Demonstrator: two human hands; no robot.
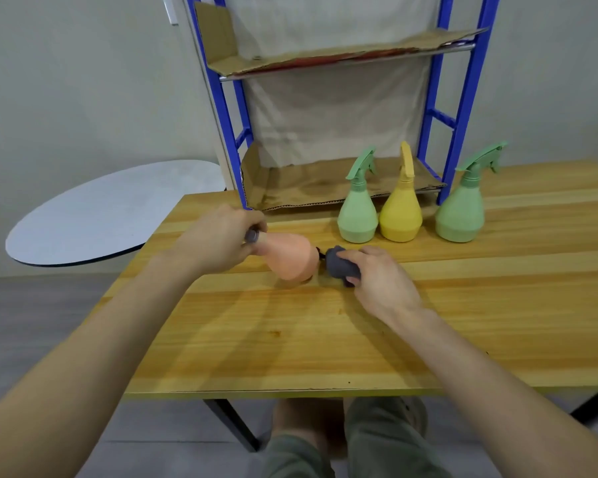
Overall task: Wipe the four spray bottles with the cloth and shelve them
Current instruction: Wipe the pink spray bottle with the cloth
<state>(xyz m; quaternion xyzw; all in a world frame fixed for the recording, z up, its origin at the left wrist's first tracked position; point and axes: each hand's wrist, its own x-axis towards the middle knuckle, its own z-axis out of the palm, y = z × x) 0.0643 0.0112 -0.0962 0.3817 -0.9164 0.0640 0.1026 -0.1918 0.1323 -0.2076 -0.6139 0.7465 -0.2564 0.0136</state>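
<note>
Spanning most of the view, the pale wooden plank surface (325, 332) carries everything in play. At its far edge stands the blue metal shelving rack (463, 98), both its shelves lined with brown cardboard sheets (311, 188); the lower shelf sits level with the surface and holds no bottle yet. A round grey tabletop (111, 215) lies off to the left, beyond the surface.

Three spray bottles stand upright in a row in front of the rack's lower shelf: a light green plastic spray bottle (460, 208) on the right, a second light green spray bottle (358, 208) on the left, and a yellow plastic spray bottle (401, 208) between them, just beside the left green one.

Nearer the person, a peach-orange plastic spray bottle (290, 258) is tipped on its side, its base pointing right and its neck pointing left. The left hand (218, 241) is wrapped around the neck and grey collar, fingers closed on it. The right hand (377, 274) has its fingers clenched around a bunched dark grey cloth (339, 263), which sits just beside the bottle's base; whether cloth and bottle touch cannot be told.
</note>
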